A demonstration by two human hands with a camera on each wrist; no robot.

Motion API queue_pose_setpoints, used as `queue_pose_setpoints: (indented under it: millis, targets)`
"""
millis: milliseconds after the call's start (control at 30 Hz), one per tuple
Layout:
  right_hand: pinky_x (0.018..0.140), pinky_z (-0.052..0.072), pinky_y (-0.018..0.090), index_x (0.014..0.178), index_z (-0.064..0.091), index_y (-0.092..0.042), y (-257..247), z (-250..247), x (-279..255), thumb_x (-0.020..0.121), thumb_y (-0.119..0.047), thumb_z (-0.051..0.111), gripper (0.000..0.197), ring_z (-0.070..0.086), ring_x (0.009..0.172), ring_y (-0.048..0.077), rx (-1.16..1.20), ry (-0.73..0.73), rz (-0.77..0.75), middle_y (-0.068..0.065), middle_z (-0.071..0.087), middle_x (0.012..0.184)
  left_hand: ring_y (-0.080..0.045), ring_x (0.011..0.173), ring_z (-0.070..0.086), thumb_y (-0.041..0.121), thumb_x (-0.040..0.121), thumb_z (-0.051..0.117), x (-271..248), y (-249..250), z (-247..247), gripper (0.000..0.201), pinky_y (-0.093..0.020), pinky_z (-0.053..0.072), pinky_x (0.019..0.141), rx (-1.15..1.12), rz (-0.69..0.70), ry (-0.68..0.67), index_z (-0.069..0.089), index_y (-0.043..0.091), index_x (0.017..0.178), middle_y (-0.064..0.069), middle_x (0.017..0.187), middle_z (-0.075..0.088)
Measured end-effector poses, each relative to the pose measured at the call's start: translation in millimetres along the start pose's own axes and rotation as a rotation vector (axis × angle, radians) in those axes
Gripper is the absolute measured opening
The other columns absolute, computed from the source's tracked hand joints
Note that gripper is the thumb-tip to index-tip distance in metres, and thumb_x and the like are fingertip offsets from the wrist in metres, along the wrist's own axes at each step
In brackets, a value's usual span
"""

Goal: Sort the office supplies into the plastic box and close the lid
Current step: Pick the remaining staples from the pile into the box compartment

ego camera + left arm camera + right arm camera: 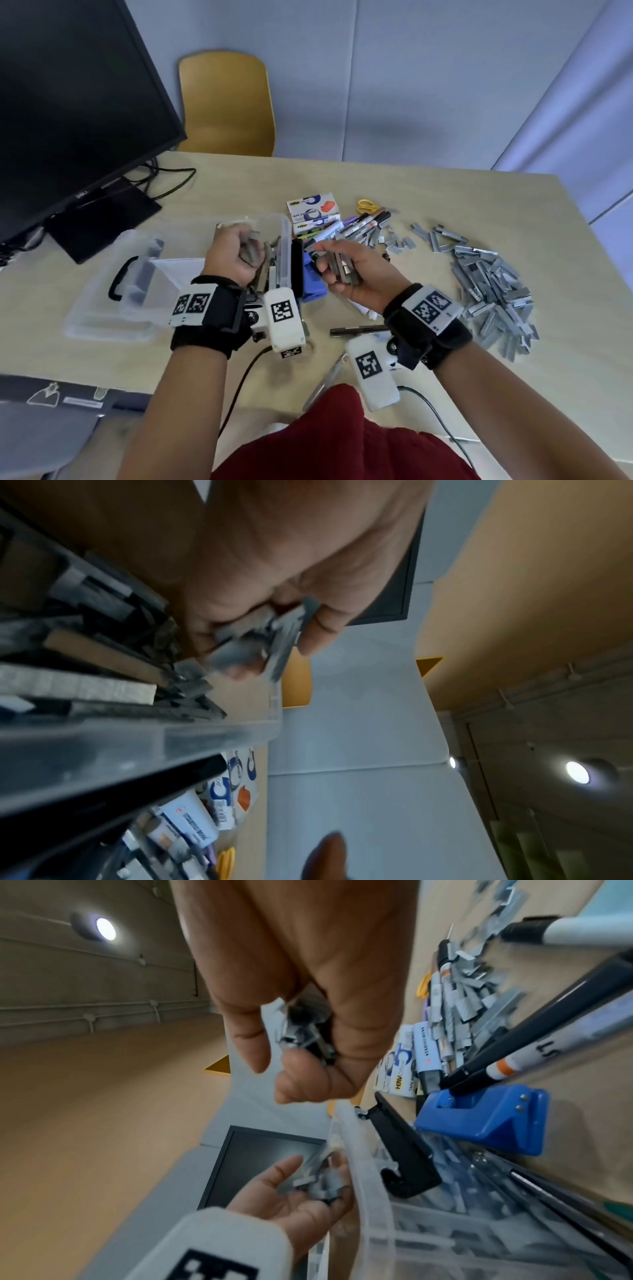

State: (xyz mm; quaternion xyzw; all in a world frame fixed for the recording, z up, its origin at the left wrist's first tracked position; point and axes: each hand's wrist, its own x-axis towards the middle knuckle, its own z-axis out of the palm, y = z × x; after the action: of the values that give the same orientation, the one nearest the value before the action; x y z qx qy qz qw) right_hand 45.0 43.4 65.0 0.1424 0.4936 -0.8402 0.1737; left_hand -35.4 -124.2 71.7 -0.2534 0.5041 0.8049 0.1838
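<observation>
My left hand (236, 253) hovers over the clear plastic box (284, 228) and grips a bunch of grey staple strips (251, 251), seen close in the left wrist view (270, 639). My right hand (346, 269), just right of the box, holds another bundle of staple strips (342, 270) between thumb and curled fingers (304, 1037). Inside the box lie more staple strips (78, 688). The clear lid (126, 291) with a black handle lies flat on the table left of the box.
A big heap of staple strips (493, 287) covers the table at right. Markers (363, 222), tape dispenser boxes (313, 212) and yellow scissors (366, 206) lie behind the box. A blue hole punch (313, 281) sits beside it, a pen (356, 330) nearer me. A monitor (68, 113) stands far left.
</observation>
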Motion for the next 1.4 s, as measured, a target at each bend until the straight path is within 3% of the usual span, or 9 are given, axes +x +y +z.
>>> queue_pose_setpoints:
  millis: [200, 367, 500, 633, 867, 1133, 1233, 1333, 1400]
  targets:
    - [0.039, 0.035, 0.018, 0.092, 0.050, -0.012, 5, 33, 21, 0.094, -0.013, 0.045, 0.006, 0.048, 0.044, 0.012, -0.004, 0.032, -0.009, 0.004, 0.055, 0.062, -0.015, 0.069, 0.046, 0.020, 0.094, 0.047, 0, 7, -10, 0.010, -0.030, 0.035, 0.065, 0.366, -0.058, -0.012, 0.052, 0.012, 0.091, -0.003, 0.080, 0.051]
    - [0.043, 0.034, 0.021, 0.089, 0.047, -0.011, 10, 70, 41, 0.095, -0.005, 0.042, 0.011, 0.045, 0.047, 0.014, -0.170, 0.082, -0.129, 0.005, 0.050, 0.064, -0.015, 0.094, 0.058, 0.016, 0.094, 0.049, -11, 22, -34, 0.013, -0.023, 0.041, 0.076, 0.483, 0.269, 0.025, 0.061, 0.013, 0.096, 0.000, 0.092, 0.063]
    - [0.050, 0.040, 0.025, 0.096, 0.043, -0.006, 26, 94, 68, 0.094, -0.009, 0.044, 0.003, 0.051, 0.059, 0.018, -0.712, 0.162, -0.290, 0.004, 0.051, 0.071, -0.025, 0.103, 0.057, 0.016, 0.092, 0.046, 0, 21, -61, 0.018, -0.034, 0.043, 0.084, 1.007, 0.633, 0.284, 0.062, 0.011, 0.098, -0.005, 0.100, 0.063]
    - [0.062, 0.040, 0.032, 0.100, 0.044, -0.004, 51, 98, 75, 0.093, -0.011, 0.045, 0.010, 0.056, 0.081, 0.031, -1.281, 0.052, -0.404, 0.013, 0.059, 0.083, -0.027, 0.112, 0.045, 0.017, 0.096, 0.037, 12, 7, -82, 0.026, -0.038, 0.034, 0.087, 1.465, 0.653, 0.274, 0.060, 0.007, 0.104, -0.010, 0.110, 0.058]
    - [0.075, 0.051, 0.038, 0.105, 0.054, -0.011, 72, 96, 74, 0.088, -0.026, 0.047, 0.024, 0.060, 0.094, 0.029, -1.620, 0.072, -0.492, 0.006, 0.064, 0.104, -0.026, 0.114, 0.040, 0.016, 0.097, 0.033, 21, 7, -89, 0.029, -0.039, 0.032, 0.088, 1.395, 0.610, 0.225, 0.059, 0.005, 0.104, -0.013, 0.112, 0.058]
    - [0.049, 0.044, 0.029, 0.071, 0.056, -0.005, 84, 82, 54, 0.082, -0.019, 0.041, 0.024, 0.055, 0.059, 0.027, -1.457, 0.122, -0.770, 0.007, 0.059, 0.067, -0.028, 0.110, 0.047, 0.015, 0.095, 0.042, 11, 8, -77, 0.021, -0.039, 0.033, 0.092, 1.244, 0.595, 0.310, 0.061, 0.011, 0.103, -0.009, 0.111, 0.059]
    - [0.059, 0.044, 0.025, 0.076, 0.061, 0.002, 69, 66, 38, 0.083, -0.011, 0.046, 0.021, 0.052, 0.061, 0.020, -1.242, 0.083, -0.783, 0.009, 0.060, 0.071, -0.026, 0.114, 0.044, 0.016, 0.093, 0.044, -2, 2, -57, 0.020, -0.038, 0.032, 0.091, 1.231, 0.673, 0.307, 0.060, 0.013, 0.105, -0.007, 0.114, 0.057]
    - [0.062, 0.037, 0.014, 0.081, 0.065, -0.001, 53, 39, 17, 0.082, -0.016, 0.044, 0.025, 0.043, 0.063, 0.005, -1.147, 0.249, -0.794, 0.004, 0.060, 0.074, -0.027, 0.109, 0.047, 0.016, 0.088, 0.044, -16, -10, -25, 0.022, -0.036, 0.034, 0.092, 1.178, 0.841, 0.202, 0.063, 0.011, 0.098, -0.009, 0.108, 0.060]
    - [0.063, 0.037, 0.018, 0.082, 0.065, 0.001, 47, 7, -1, 0.082, -0.012, 0.048, 0.022, 0.048, 0.064, 0.010, -1.129, 0.388, -0.743, 0.010, 0.063, 0.075, -0.031, 0.102, 0.054, 0.016, 0.083, 0.044, -22, -26, 0, 0.025, -0.035, 0.038, 0.091, 1.088, 0.929, 0.054, 0.065, 0.006, 0.091, -0.012, 0.101, 0.065]
